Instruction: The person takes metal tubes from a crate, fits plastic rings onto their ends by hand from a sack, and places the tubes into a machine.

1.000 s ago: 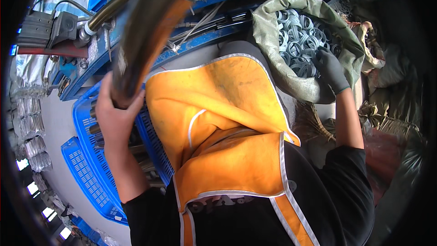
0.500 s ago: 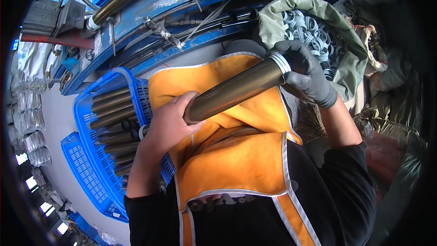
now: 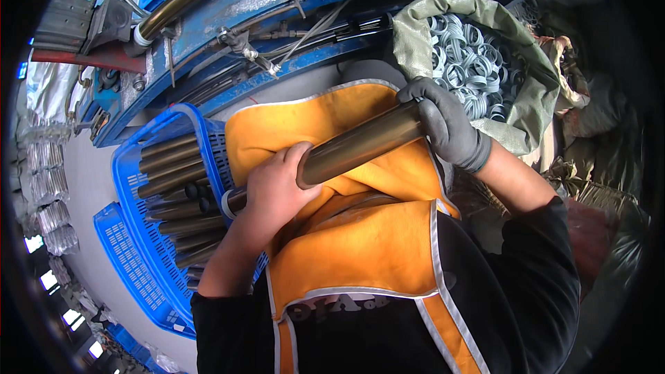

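A bronze-brown metal tube (image 3: 364, 147) lies slantwise across my lap, over the orange apron (image 3: 360, 249). My bare left hand (image 3: 277, 183) is wrapped round its lower left part. A pale ring (image 3: 227, 203) sits at the tube's end beyond that hand. My right hand (image 3: 450, 125), in a grey glove, is closed over the upper right end. Its fingers cover that end, so whether a ring sits there is hidden. Just beyond the glove, an open pale-green sack (image 3: 415, 45) holds many grey-white rings (image 3: 478, 73).
At my left stands a blue plastic basket (image 3: 201, 125) filled with similar tubes (image 3: 170, 166), with another blue crate (image 3: 131, 263) beside it. A blue metal workbench (image 3: 208, 55) spans the far side, with a tube (image 3: 201, 0) mounted on top. Plastic-wrapped bundles (image 3: 48, 187) line the far left.
My right hand has shifted inward and now covers the tube's end, where a white ring showed before. The tube and left hand have moved slightly right; the ring at the lower end shows more.
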`<state>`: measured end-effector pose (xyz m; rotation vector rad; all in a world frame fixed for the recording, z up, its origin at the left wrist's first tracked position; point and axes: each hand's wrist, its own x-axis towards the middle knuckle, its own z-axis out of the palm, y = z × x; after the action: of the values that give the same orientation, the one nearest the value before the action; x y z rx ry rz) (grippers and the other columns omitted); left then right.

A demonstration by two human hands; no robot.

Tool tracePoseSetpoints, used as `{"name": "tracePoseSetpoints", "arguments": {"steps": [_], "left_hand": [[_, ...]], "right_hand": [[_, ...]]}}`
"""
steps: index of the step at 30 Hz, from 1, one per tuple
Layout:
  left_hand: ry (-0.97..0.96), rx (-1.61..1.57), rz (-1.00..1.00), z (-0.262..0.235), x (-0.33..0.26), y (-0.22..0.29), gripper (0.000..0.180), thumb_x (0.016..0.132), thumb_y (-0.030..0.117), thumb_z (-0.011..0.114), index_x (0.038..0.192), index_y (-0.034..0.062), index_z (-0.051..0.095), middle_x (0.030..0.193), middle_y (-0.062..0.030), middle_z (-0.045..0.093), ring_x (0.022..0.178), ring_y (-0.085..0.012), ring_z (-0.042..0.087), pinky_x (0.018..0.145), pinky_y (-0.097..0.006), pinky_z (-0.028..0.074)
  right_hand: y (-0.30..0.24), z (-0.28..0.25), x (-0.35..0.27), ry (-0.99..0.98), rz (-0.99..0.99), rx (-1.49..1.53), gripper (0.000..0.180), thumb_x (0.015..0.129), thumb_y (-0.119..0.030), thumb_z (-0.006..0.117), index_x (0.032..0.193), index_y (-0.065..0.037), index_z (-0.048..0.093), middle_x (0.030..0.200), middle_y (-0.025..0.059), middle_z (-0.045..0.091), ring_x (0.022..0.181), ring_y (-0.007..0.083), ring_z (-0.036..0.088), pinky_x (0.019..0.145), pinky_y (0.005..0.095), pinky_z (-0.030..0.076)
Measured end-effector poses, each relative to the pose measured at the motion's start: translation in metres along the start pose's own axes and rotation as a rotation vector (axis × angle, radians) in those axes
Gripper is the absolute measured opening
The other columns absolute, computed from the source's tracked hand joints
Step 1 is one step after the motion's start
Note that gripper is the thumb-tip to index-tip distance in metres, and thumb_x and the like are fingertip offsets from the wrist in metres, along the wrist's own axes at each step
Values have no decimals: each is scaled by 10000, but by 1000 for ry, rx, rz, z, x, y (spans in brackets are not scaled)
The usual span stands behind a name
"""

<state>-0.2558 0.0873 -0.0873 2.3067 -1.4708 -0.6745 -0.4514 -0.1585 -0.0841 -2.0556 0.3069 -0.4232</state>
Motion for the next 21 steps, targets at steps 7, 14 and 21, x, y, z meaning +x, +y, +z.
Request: {"name": "tracePoseSetpoints", "arguments": {"steps": [7,14,21], "left_hand": [[54,49,-19,5,2,3,558,715,293,815,1199,106,611,1065,-130,694,950,-336,680,813,-424,543],[253,117,18,-39,6,-7,572,651,180,864,1154,86,611,1047,-132,654,984,-353,631,853,-437,496],[468,130,65,-73,7,-41,670,608,36,856,1229,79,609,1134,-137,635,1049,-340,611,915,-411,482]], "right_hand": [[5,1,3,42,-17,3,288,1010,-202,395,1090,20,562,1020,164,619,946,280,629,867,334,486],[27,-39,34,44,170,100,655,1011,-564,389,1285,9,553,1168,136,633,1123,254,604,990,339,449],[145,-110,30,-68,567,-1117,432,917,-466,601,1036,-63,698,1096,228,646,1014,392,641,882,484,509]]}}
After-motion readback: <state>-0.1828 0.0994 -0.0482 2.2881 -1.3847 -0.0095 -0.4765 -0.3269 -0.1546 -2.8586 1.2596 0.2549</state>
